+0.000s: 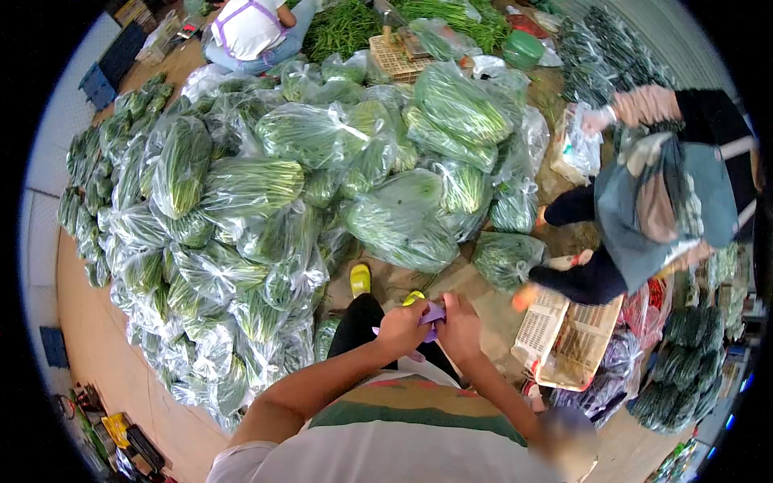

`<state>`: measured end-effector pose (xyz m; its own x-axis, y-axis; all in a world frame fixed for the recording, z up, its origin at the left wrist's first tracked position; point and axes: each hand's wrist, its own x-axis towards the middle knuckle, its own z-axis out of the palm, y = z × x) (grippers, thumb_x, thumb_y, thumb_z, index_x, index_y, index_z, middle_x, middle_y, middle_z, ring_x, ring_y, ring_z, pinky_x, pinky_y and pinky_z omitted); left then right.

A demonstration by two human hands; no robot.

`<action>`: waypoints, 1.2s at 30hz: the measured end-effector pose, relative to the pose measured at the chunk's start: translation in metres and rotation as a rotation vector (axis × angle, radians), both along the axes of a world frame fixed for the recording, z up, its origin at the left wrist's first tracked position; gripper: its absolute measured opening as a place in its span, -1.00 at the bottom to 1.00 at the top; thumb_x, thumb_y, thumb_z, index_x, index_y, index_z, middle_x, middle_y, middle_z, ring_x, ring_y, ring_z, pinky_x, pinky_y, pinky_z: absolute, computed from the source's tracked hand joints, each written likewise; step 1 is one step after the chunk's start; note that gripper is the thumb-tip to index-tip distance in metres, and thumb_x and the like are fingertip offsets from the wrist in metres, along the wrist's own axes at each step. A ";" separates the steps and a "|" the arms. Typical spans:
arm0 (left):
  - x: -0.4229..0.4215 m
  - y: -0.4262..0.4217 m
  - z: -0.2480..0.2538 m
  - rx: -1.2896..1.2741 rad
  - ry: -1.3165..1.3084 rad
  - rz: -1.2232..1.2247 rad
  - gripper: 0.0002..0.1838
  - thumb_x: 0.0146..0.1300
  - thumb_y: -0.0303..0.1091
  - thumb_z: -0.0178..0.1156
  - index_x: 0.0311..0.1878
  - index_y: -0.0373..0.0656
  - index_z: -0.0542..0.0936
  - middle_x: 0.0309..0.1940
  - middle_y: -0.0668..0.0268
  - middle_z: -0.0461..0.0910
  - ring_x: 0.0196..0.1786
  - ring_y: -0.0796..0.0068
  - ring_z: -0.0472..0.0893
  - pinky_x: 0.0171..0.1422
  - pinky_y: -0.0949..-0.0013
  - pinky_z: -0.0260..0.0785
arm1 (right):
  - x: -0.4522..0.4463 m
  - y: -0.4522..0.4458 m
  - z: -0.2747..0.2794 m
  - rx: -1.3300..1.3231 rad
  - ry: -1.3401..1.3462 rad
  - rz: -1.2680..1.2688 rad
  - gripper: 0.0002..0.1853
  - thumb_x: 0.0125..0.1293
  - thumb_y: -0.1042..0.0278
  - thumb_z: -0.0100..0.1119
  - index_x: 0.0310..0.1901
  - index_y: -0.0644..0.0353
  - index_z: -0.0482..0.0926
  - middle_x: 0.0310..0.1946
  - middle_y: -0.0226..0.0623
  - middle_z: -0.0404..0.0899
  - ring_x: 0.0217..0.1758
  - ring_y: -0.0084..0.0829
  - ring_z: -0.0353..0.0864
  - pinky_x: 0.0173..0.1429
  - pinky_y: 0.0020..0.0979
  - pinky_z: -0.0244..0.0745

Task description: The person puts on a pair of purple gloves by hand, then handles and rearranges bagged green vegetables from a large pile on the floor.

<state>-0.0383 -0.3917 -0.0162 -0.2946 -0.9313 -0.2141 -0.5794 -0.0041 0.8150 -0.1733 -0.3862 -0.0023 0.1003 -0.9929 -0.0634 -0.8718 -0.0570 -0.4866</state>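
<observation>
In front of my body, my left hand (402,328) and my right hand (459,328) are close together, both closed on a thin purple strip (435,312). The strip is bent between my fingers, and a loose end shows beside my left hand. Whether it is tape or a ribbon I cannot tell. Beyond my hands are my yellow shoes (361,279). The nearest large clear bag of green vegetables (405,221) lies on the pile past my feet, apart from my hands.
Stacked bags of long green vegetables (250,189) fill the left and middle. At right, a person (672,197) in dark clothes bends near a plastic crate (570,338). Another person (250,32) sits at the back. A smaller bagged bundle (509,259) lies on the floor.
</observation>
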 end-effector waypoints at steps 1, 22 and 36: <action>0.005 -0.009 -0.003 0.004 -0.002 0.013 -0.76 -0.12 -0.39 0.22 -0.33 -0.21 0.47 -0.53 0.08 0.52 -0.42 0.03 0.54 -0.35 0.15 0.37 | 0.005 -0.007 0.004 0.004 -0.002 0.013 -0.63 -0.12 0.58 0.09 -0.17 0.17 0.37 -0.33 -0.11 0.45 -0.30 -0.10 0.49 -0.26 -0.21 0.40; 0.101 -0.164 0.018 -0.335 0.215 0.049 -0.93 -0.06 -0.43 0.11 -0.48 -0.17 0.44 -0.58 0.17 0.40 -0.50 0.16 0.43 -0.41 0.19 0.26 | 0.119 -0.125 0.012 0.266 -0.432 -0.235 -0.79 0.15 0.55 -0.01 -0.16 0.30 0.33 -0.28 0.01 0.47 -0.25 -0.18 0.51 -0.14 -0.33 0.38; 0.067 -0.166 0.031 -0.398 0.380 -0.206 -0.92 0.02 -0.50 0.09 -0.37 -0.21 0.44 -0.56 0.17 0.44 -0.49 0.12 0.47 -0.46 0.20 0.26 | 0.087 -0.170 0.029 0.228 -1.813 -0.857 -0.76 0.11 0.66 -0.14 -0.20 0.44 0.49 -0.27 -0.18 0.55 -0.30 -0.46 0.54 -0.22 -0.50 0.43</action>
<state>0.0284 -0.5574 0.0149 -0.4655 -0.8339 0.2966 -0.2024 0.4265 0.8815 -0.0862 -0.5565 0.0271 -0.2215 -0.7993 -0.5586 0.7755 0.2030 -0.5979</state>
